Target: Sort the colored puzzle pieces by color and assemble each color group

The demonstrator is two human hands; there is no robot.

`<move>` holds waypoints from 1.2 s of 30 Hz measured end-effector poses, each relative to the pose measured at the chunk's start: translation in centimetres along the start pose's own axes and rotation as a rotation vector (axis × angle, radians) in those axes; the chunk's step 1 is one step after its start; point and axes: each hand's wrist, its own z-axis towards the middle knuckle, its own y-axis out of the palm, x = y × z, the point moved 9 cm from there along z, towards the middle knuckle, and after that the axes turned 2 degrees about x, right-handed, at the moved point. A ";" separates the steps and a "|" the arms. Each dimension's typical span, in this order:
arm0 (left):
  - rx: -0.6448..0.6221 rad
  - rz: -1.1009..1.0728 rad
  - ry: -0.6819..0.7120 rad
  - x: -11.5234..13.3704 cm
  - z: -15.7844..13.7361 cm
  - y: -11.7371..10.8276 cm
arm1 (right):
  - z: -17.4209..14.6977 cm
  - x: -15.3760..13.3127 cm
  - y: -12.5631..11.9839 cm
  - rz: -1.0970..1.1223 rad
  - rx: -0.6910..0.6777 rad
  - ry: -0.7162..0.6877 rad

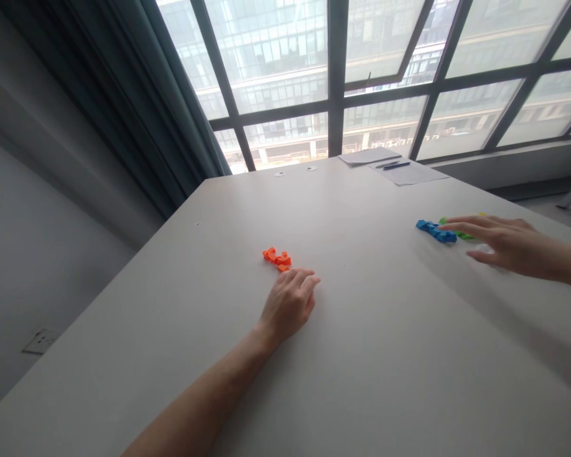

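Note:
Several small orange pieces [276,257] lie in a short row on the white table, left of its middle. My left hand [291,301] rests right beside their near end, its fingers curled down and closed; whatever is under them is hidden. On the right, my right hand [509,244] hovers with fingers stretched out and thumb apart, holding nothing visible. Just past its fingertips is a row of blue pieces [436,231]. Green pieces [465,235] show partly behind the fingers, with a bit of yellow [482,214] above the knuckles. Something whitish under the palm is mostly covered.
The white table [171,317] reaches to the window. At its far edge lie a paper stack [368,157], a loose sheet [421,174] and a dark pen [396,165]. A dark curtain [171,95] hangs on the left, above a wall socket [40,341].

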 end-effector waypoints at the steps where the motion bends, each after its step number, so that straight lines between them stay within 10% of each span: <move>1: 0.022 0.032 -0.020 -0.2 0.0 -0.3 | 0.7 -2.6 0.6 0.031 -0.043 -0.094; 12: 0.118 0.217 -0.464 -6.4 -1.2 -0.6 | 4.9 -22.5 6.0 0.446 0.002 -0.458; 36: 0.019 0.109 -0.380 -5.6 -0.3 0.1 | 4.8 -21.7 6.8 0.516 0.050 -0.345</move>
